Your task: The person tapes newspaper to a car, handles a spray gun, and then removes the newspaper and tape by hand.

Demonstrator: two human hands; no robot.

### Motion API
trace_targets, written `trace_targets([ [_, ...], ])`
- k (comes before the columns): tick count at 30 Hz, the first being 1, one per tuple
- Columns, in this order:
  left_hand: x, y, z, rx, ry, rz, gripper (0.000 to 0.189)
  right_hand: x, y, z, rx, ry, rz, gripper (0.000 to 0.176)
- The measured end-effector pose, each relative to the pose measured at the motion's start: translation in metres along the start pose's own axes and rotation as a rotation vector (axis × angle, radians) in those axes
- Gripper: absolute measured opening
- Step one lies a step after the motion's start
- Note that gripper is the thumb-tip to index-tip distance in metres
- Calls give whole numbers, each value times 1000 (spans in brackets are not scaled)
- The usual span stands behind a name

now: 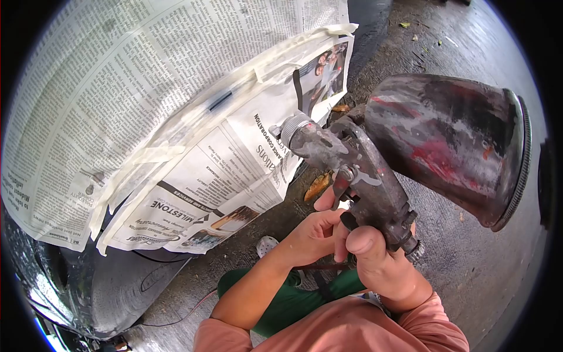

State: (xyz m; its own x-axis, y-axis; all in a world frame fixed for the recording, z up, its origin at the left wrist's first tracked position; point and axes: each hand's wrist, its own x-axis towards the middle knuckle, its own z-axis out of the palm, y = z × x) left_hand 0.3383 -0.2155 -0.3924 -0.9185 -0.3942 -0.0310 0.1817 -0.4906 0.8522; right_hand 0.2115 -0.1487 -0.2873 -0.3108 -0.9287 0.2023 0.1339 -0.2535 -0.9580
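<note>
A spray gun with a dark metal body is in my right hand, whose thumb lies beside the handle. Its large cup, stained grey, black and red, is tilted to the right. The ribbed nozzle points left, close to the newspaper sheets. My left hand is closed at the lower left of the gun, its fingers curled against my right hand. What those fingers hold is hidden.
Masking tape joins the newspaper over a curved panel at the left. A glossy dark body part shows below it. Leaves lie on the rough concrete floor. A thin hose or cord runs along the ground.
</note>
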Motion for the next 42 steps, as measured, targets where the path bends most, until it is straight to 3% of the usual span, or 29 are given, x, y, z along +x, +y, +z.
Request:
trace_targets([
  [4,1,0,-1,-42,-34,-82,12,1,-5,0,21,-5,33,62],
  [8,2,4,3,47,9,-19,3,2,-5,-1,33,-3,41,60],
  [10,2,-3,-2,-27,-45,-84,7,3,-6,-2,31,-1,37,59],
  [14,3,-1,3,12,45,-27,12,2,-13,0,52,25,100,56],
  [16,2,-16,-5,-49,-30,-44,15,1,-10,1,60,29,82,56],
  [18,3,-30,-12,-67,-48,-9,8,-1,-7,-1,47,2,82,57],
  [20,0,-33,-12,-153,-12,-20,31,-3,-11,-2,71,-34,138,59],
  [24,-5,-43,-13,-170,91,-30,100,-2,-19,-6,59,-167,193,65],
  [27,-6,-51,-15,-95,127,-29,99,-2,-19,-13,71,-222,192,68],
  [32,-4,-33,-6,-196,127,-87,91,-8,-17,-4,214,-77,214,71],
  [35,-8,-59,-16,-207,118,70,84,-10,-20,-3,231,-87,238,70],
  [36,-7,-71,-29,-78,82,71,80,-10,-20,-3,221,-106,229,69],
  [41,0,-51,-26,123,0,150,68,-3,-17,-9,52,-246,105,66],
  [42,1,-50,-20,134,59,185,67,-3,-15,-9,34,-242,90,66],
])
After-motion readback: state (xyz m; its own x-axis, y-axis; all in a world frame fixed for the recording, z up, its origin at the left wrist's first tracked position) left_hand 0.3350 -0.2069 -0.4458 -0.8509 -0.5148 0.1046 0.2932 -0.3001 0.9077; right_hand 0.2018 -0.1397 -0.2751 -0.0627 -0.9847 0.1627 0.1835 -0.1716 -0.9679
